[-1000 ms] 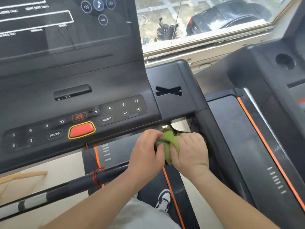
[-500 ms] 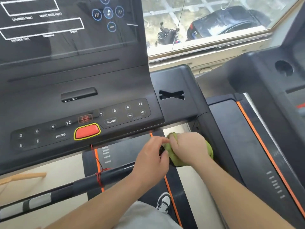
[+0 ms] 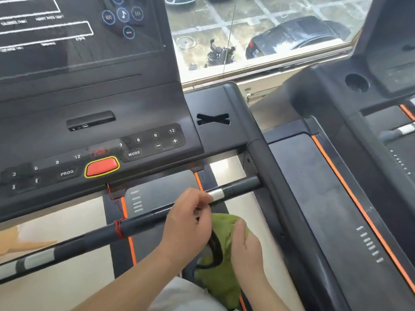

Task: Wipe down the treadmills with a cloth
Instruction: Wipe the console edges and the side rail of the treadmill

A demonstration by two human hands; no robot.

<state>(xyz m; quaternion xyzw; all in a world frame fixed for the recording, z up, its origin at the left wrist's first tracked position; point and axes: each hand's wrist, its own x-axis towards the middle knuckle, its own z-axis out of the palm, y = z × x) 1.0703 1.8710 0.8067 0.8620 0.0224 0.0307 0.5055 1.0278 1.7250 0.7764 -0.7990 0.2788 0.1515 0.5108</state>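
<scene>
Cloth (image 3: pixel 224 223) — green, bunched — is gripped by my right hand (image 3: pixel 246 248); my left hand (image 3: pixel 188 225) curls at its edge, grasp unclear. Fold it flat before wiping the crossbar (image 3: pixel 238 188).

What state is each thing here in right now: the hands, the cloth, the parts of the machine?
Cloth, bunched, held by right hand.
Left hand, fingers curled beside cloth; grip unclear.
Bar, not under the cloth.
Screen, dark, no readings.
Red button, untouched.
Red cord, tied round bar.
</scene>
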